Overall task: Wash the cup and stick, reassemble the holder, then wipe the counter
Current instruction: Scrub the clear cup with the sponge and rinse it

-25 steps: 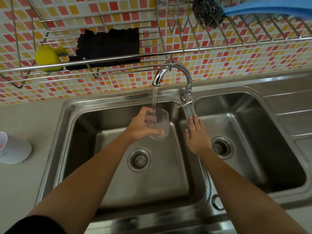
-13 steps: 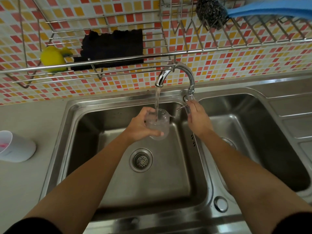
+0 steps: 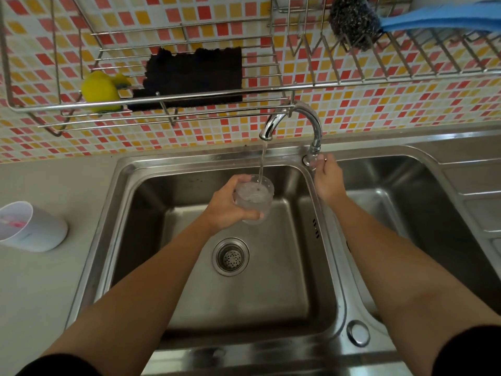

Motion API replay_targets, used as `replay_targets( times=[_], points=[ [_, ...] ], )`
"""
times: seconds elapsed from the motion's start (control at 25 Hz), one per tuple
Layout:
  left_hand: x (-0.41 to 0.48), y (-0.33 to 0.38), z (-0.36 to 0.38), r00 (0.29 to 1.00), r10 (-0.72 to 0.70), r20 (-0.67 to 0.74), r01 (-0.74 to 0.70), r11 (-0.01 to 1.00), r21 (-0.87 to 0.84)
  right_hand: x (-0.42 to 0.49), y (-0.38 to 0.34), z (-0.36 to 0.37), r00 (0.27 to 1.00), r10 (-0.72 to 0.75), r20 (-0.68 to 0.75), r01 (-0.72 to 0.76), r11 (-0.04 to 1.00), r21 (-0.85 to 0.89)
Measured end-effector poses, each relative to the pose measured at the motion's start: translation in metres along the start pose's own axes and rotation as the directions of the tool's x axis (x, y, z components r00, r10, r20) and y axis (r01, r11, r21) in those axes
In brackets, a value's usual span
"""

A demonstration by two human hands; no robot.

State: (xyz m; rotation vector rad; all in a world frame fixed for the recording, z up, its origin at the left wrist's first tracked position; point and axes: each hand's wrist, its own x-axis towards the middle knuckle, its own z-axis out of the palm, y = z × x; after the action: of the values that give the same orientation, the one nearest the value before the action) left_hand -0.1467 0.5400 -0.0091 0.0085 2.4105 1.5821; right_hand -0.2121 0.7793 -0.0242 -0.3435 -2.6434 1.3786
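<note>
My left hand point(image 3: 227, 206) grips a clear plastic cup point(image 3: 254, 198) over the left sink basin point(image 3: 244, 289), mouth up. A thin stream of water falls into it from the chrome tap point(image 3: 291, 120). My right hand point(image 3: 326, 179) is closed around the tap handle point(image 3: 311, 160) at the base of the tap. A white holder point(image 3: 32, 229) lies on its side on the counter at the left, with something pink inside it.
A wire rack point(image 3: 189, 109) on the tiled wall carries a yellow sponge point(image 3: 101, 90), a black cloth point(image 3: 193, 77), a steel scourer point(image 3: 352, 21) and a blue cloth point(image 3: 444, 16). The right basin point(image 3: 406, 213) lies beyond my right arm. Grey counter point(image 3: 40, 280) stretches left.
My right hand rose from the divider between the basins to the tap handle and closed on it. The water stream has thinned. My left hand kept the cup under the spout.
</note>
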Motion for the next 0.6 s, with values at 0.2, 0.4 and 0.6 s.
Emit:
replay_targets(
  times=[0.2, 0.4, 0.6],
  points=[
    [-0.005, -0.013, -0.001, 0.994, 0.103, -0.025, -0.081, 0.892, 0.445, -0.045, 0.022, 0.003, 1.0, -0.007, 0.028, 0.013, 0.97, -0.244],
    [-0.017, -0.017, -0.007, 0.993, 0.056, 0.104, -0.118, 0.456, 0.882, -0.098, 0.057, 0.01, 0.984, 0.016, 0.18, 0.106, 0.756, -0.646],
    [-0.035, 0.002, -0.017, 0.964, 0.126, 0.235, -0.251, 0.125, 0.96, -0.096, 0.057, 0.01, 0.978, 0.033, 0.205, 0.11, 0.757, -0.645]
  ],
)
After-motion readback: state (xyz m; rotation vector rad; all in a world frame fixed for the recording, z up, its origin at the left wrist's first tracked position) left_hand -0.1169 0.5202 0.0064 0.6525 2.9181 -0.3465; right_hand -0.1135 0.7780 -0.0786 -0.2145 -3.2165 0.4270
